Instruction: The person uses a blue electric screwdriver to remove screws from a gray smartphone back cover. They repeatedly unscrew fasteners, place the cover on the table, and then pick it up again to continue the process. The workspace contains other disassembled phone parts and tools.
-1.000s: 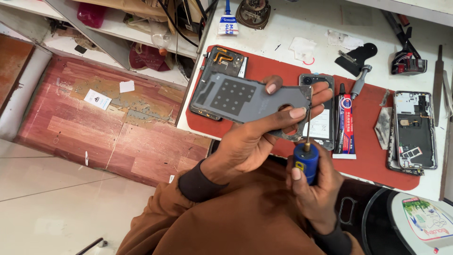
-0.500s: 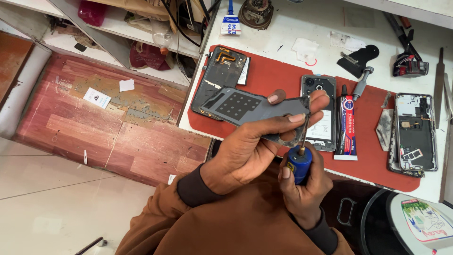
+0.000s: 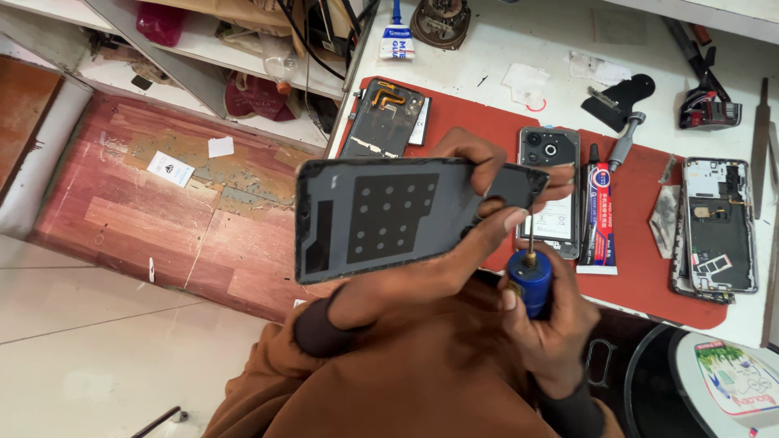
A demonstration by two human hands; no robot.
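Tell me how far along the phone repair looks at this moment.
Done: the dark grey phone back panel is off and lifted in the left hand, inner side showing. In hand: the right hand grips a blue-handled screwdriver, tip up near the panel's edge. Left: opened phones lie on the red work mat, uncovered, beside a glue tube.

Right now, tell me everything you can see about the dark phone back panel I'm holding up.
The phone back panel is a thin, dark grey, plastic-looking plate with rounded corners, its inner face toward the camera. A darker square pad dotted with pale spots sits mid-panel, with a narrow dark strip near its left end. It is raised off the red mat, lengthwise, slightly tilted. The left hand grips its right end; nothing else visibly touches it.
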